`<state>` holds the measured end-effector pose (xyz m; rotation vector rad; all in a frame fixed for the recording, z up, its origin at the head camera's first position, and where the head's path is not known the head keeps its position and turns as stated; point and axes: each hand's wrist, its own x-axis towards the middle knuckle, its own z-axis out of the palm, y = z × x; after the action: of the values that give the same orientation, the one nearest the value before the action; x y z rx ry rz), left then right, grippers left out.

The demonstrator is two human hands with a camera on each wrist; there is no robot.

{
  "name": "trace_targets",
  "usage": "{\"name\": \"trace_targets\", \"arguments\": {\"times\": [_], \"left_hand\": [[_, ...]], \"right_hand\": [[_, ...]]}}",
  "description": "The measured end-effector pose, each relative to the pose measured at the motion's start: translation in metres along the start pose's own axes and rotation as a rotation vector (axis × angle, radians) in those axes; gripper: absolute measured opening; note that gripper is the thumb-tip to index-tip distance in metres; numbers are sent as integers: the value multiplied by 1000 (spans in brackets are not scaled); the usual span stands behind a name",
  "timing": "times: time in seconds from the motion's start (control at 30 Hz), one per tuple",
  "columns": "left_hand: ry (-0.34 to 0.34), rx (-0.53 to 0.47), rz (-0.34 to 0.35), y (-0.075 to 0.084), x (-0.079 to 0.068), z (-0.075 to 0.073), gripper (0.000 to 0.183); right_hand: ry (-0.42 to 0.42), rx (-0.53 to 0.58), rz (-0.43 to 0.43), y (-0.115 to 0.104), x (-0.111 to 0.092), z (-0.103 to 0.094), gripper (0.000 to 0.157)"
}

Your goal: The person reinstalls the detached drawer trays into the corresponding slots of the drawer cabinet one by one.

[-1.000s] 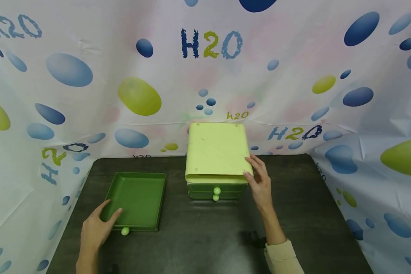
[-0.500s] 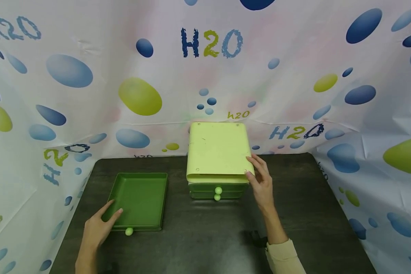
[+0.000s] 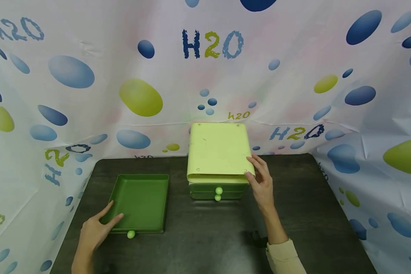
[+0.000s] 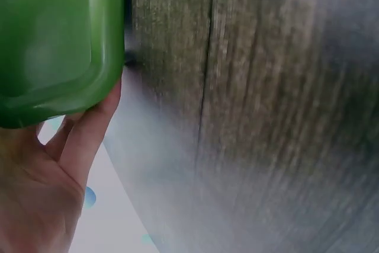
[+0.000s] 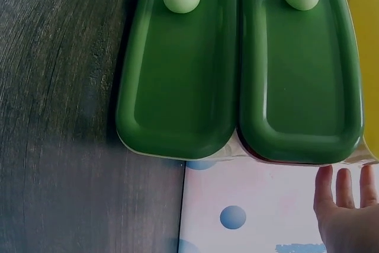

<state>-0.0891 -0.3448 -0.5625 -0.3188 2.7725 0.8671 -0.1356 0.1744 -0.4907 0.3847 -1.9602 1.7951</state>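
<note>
Yellow cabinet (image 3: 220, 148), one, standing against the backdrop, its top a smooth pale sheet with small round fastenings near the corners; two green drawer fronts (image 3: 200, 191) set into the cabinet, stacked one above the other, each with a pale green ball knob, the upper knob (image 3: 219, 190) almost directly over the lower knob (image 3: 217, 198) as seen from the head.

Loose green drawer (image 3: 142, 201), one, shallow and square, to the left of the cabinet, well apart from it and somewhat nearer the person; its single round knob (image 3: 131, 234) on the side facing the person; whether its whole base rests flat cannot be told.

Left hand (image 3: 93, 230), farther left of the cabinet than the loose drawer's middle, gripping that drawer by its near left corner; thumb over the inside, fingers against the outer wall.

Right hand (image 3: 263, 188), at the cabinet's right side, thumb and fingers spread wide; thumb touching the near right corner, fingertips along the right edge; cream sleeve (image 3: 284, 255) below.

Dark wood-grained table (image 3: 198, 243), beneath the cabinet; white backdrop (image 3: 178, 68), behind the cabinet, printed with blue and lime drops and "H2O" lettering.
</note>
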Motion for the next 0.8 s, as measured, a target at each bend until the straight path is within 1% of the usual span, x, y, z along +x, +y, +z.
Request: {"name": "trace_targets", "arguments": {"times": [0.1, 0.2, 0.33, 0.4, 0.57, 0.67, 0.8], "left_hand": [[-6, 0, -6, 1, -1, 0, 87], [-9, 7, 0, 2, 0, -1, 88], [-21, 14, 17, 1, 0, -1, 88], [-39, 13, 18, 2, -1, -1, 89], [-69, 14, 37, 7, -5, 3, 90], [-70, 13, 53, 12, -9, 5, 91], [-45, 7, 67, 18, -13, 6, 91]], "right_hand": [[-2, 3, 5, -13, 2, 3, 41], [-1, -10, 9, -18, 2, 4, 40], [0, -23, 11, -18, 2, 4, 40], [-1, -25, 8, -18, 2, 4, 40], [-1, -19, 0, -18, 2, 4, 40], [0, -20, -7, -18, 2, 4, 40], [4, -19, -7, -17, 1, 4, 39]]}}
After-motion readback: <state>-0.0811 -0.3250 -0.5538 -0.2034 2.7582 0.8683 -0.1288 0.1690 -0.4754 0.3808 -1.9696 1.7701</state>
